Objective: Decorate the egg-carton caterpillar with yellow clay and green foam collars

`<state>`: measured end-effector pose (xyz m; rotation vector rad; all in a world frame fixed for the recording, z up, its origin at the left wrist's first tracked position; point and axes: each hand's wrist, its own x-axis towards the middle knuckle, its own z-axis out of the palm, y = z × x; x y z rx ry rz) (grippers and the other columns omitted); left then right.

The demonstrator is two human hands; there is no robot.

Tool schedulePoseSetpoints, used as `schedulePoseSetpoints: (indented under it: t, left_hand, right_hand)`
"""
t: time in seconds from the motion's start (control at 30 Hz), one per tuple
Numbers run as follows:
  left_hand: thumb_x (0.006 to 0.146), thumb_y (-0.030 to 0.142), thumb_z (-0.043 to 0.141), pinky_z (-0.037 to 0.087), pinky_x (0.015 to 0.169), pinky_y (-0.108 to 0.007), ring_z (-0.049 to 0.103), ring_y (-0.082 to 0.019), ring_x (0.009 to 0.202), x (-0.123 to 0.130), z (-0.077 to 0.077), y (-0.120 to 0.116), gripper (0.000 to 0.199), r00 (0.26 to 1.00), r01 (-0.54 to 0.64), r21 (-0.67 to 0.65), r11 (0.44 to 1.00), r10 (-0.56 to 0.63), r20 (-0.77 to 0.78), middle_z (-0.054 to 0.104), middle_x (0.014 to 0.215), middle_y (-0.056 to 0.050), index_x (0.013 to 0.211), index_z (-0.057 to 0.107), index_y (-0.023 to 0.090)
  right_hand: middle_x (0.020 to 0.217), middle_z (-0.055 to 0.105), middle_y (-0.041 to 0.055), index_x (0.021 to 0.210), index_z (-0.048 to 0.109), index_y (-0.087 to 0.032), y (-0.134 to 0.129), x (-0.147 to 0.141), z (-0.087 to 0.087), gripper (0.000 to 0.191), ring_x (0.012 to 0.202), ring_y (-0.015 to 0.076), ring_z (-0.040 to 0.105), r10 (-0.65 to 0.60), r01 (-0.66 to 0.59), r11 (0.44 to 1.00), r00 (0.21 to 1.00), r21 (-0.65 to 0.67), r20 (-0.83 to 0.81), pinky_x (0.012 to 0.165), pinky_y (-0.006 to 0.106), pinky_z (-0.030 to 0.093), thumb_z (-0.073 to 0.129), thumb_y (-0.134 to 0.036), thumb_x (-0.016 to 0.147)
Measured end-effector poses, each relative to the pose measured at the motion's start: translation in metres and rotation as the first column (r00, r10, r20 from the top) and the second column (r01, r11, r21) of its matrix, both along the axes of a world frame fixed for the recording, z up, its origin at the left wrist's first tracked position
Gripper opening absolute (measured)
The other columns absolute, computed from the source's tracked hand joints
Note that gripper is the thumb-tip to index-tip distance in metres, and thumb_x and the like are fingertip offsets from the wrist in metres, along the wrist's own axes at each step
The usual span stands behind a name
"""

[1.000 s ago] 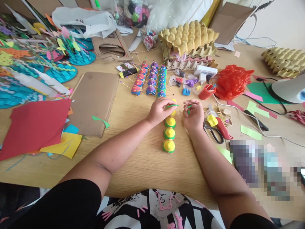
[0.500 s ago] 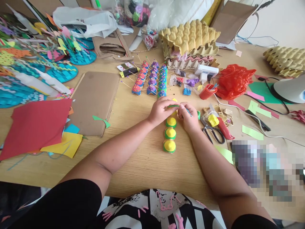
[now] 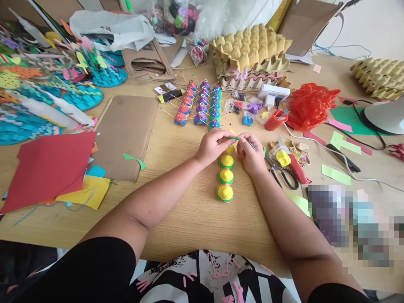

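My left hand (image 3: 212, 147) is closed in a pinch on a thin green strip (image 3: 233, 137), which looks like modelling clay. Close by on its right, my right hand (image 3: 252, 158) is closed around a slim dark blue stick (image 3: 252, 145) that slants across its fingers. Both sets of fingertips almost meet at the strip. Under and in front of them runs a row of egg-carton cups (image 3: 225, 176), yellow on top with green around the base. The far cups are partly hidden by my hands. A bit of green clay (image 3: 264, 151) shows beside my right hand.
Finished-looking caterpillars (image 3: 201, 107) with pin feelers stand farther back. Scissors (image 3: 285, 176), a red cutter (image 3: 298, 169) and yellow clay (image 3: 283, 158) lie at right, near a red cup (image 3: 275, 120). Cardboard (image 3: 126, 134) and red paper (image 3: 50, 168) lie left; egg trays (image 3: 251, 48) are stacked behind.
My right hand has shifted slightly, and the blue stick in it shows more of its length and points lower right. The left hand stays nearly in place with the green strip.
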<state>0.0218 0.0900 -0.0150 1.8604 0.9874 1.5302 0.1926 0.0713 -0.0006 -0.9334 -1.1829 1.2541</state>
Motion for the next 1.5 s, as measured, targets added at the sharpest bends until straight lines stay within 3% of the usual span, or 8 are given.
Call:
schedulePoseSetpoints:
  t: [0.13,0.3,0.43,0.63,0.9,1.07,1.37,1.5]
  left_hand:
    - [0.094,0.033,0.080,0.060,0.090,-0.032,0.076,-0.017,0.096,0.000,-0.001,0.000,0.014,1.000,-0.002,0.038,0.999,0.002,0.009,0.083,0.104,-0.006,0.102,0.083,0.022]
    - [0.093,0.033,0.081,0.060,0.087,-0.029,0.075,-0.016,0.095,0.000,-0.004,0.001,0.030,1.000,0.016,-0.005,1.000,-0.016,0.025,0.082,0.111,-0.007,0.119,0.078,0.020]
    - [0.094,0.031,0.079,0.059,0.089,-0.030,0.075,-0.017,0.095,0.000,-0.004,0.002,0.018,0.999,0.038,0.034,0.999,-0.038,0.005,0.083,0.105,-0.007,0.108,0.081,0.020]
    - [0.094,0.031,0.080,0.058,0.081,-0.028,0.073,-0.015,0.087,0.000,-0.002,0.002,0.013,0.999,0.028,0.078,0.997,-0.029,0.019,0.082,0.097,-0.006,0.101,0.083,0.019]
    - [0.093,0.028,0.080,0.059,0.086,-0.030,0.075,-0.016,0.091,-0.002,0.001,0.000,0.011,1.000,-0.007,0.083,0.997,0.009,-0.021,0.083,0.100,-0.006,0.101,0.082,0.020]
    - [0.094,0.026,0.079,0.059,0.084,-0.029,0.074,-0.015,0.088,-0.002,0.002,0.000,0.009,1.000,0.004,0.105,0.994,-0.002,-0.014,0.083,0.098,-0.005,0.100,0.081,0.020]
    - [0.103,0.053,0.064,0.057,0.084,-0.032,0.072,-0.017,0.086,-0.003,0.005,-0.002,0.038,0.993,-0.021,0.100,0.995,0.033,-0.112,0.079,0.087,-0.005,0.088,0.076,0.019]
    - [0.103,0.059,0.060,0.054,0.080,-0.032,0.069,-0.017,0.079,-0.004,0.007,-0.003,0.047,0.993,-0.049,0.089,0.995,0.058,-0.105,0.076,0.080,-0.005,0.081,0.075,0.020]
  right_hand:
    - [0.060,0.048,-0.0086,0.090,0.067,-0.025,0.000,-0.001,-0.002,0.047,0.052,0.0084,0.037,0.011,-0.010,1.000,0.999,-0.025,0.031,0.052,0.026,0.028,0.089,-0.064,0.075]
    - [0.058,0.046,-0.0095,0.086,0.063,-0.025,0.002,-0.002,-0.003,0.049,0.050,0.0081,0.034,-0.010,0.010,1.000,1.000,-0.020,-0.003,0.050,0.026,0.025,0.089,-0.065,0.074]
    - [0.056,0.047,-0.0091,0.081,0.060,-0.024,0.002,-0.003,-0.003,0.048,0.050,0.0086,0.035,0.000,0.001,1.000,1.000,0.020,-0.007,0.051,0.026,0.025,0.085,-0.066,0.079]
    - [0.057,0.046,-0.0067,0.071,0.057,-0.023,0.001,-0.001,-0.006,0.056,0.053,0.0093,0.035,-0.039,0.027,0.995,0.990,0.091,0.135,0.054,0.028,0.030,0.072,-0.075,0.086]
    - [0.066,0.049,-0.0055,0.087,0.065,-0.024,0.003,0.002,-0.007,0.049,0.060,0.0105,0.040,-0.067,0.050,0.994,0.979,0.094,0.191,0.055,0.026,0.033,0.078,-0.071,0.083]
    - [0.067,0.049,-0.0053,0.086,0.063,-0.024,0.003,0.001,-0.008,0.049,0.061,0.0109,0.039,-0.091,0.073,0.992,0.979,0.103,0.184,0.055,0.026,0.033,0.077,-0.071,0.084]
    - [0.062,0.046,-0.0039,0.067,0.055,-0.022,0.001,0.001,-0.006,0.058,0.060,0.0109,0.039,-0.105,0.076,0.988,0.969,0.133,0.225,0.057,0.028,0.033,0.066,-0.073,0.092]
    - [0.062,0.047,-0.0039,0.073,0.062,-0.022,0.000,0.001,-0.005,0.054,0.060,0.0111,0.040,-0.101,0.073,0.990,0.965,0.124,0.242,0.057,0.028,0.033,0.068,-0.073,0.091]
